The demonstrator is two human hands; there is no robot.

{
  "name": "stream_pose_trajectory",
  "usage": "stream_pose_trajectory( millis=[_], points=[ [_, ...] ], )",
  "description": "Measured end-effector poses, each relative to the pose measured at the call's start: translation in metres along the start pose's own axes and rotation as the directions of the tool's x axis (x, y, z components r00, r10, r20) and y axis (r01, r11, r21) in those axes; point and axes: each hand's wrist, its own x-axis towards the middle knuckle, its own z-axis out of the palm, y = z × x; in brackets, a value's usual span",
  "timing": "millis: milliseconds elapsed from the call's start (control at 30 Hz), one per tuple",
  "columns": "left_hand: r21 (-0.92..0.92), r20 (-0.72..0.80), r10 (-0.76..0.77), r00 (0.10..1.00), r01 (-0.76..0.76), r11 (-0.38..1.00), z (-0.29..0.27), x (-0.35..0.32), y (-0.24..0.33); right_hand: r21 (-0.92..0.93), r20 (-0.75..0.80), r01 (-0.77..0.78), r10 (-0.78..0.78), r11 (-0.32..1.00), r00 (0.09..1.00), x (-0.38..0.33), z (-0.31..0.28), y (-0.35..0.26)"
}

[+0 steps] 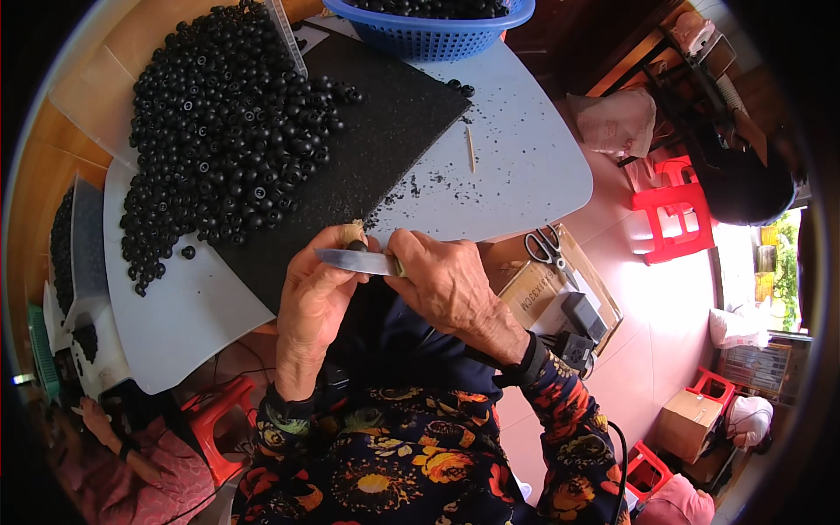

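In front of my body, my left hand (308, 302) pinches a small round black part (357, 246) between thumb and fingers. A pale wrap covers the tip of one of its fingers. My right hand (451, 284) is closed round the handle of a small knife (357, 261), whose blade crosses in front of the black part. Most of the handle is hidden in the fist. Beyond my hands, a big heap of similar black parts (236, 131) spreads over a dark mat (385, 96) and the pale table (534, 166). Black shavings are scattered near the mat's edge.
A blue basket (437, 37) of black parts stands at the far edge. A thin wooden stick (471, 149) lies on the table. Scissors (546, 248) rest on a cardboard box (529, 293) at right. Red stools (672, 210) stand around. Another person's hand (96, 420) shows lower left.
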Motion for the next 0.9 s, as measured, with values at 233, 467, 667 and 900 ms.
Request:
stream_pose_trajectory(
  millis=[233,467,667,900],
  points=[
    [0.008,-0.052,0.064,0.997,-0.064,0.998,-0.009,-0.004,0.003,0.011,0.046,-0.106,0.105,0.994,0.993,0.008,0.003,-0.02],
    [0.023,0.14,-0.004,0.99,0.001,1.0,-0.006,-0.023,0.02,-0.155,0.081,-0.375,0.39,0.914,0.917,0.009,-0.013,-0.016],
    [0.052,0.123,0.01,0.992,-0.017,0.999,-0.002,-0.015,0.016,0.479,0.044,-0.32,0.342,0.817,0.939,0.008,-0.019,-0.017],
    [0.119,0.051,-0.014,0.999,0.007,0.993,0.002,-0.016,0.015,0.828,0.215,-0.362,0.355,0.427,0.91,0.005,-0.007,-0.031]
  ],
)
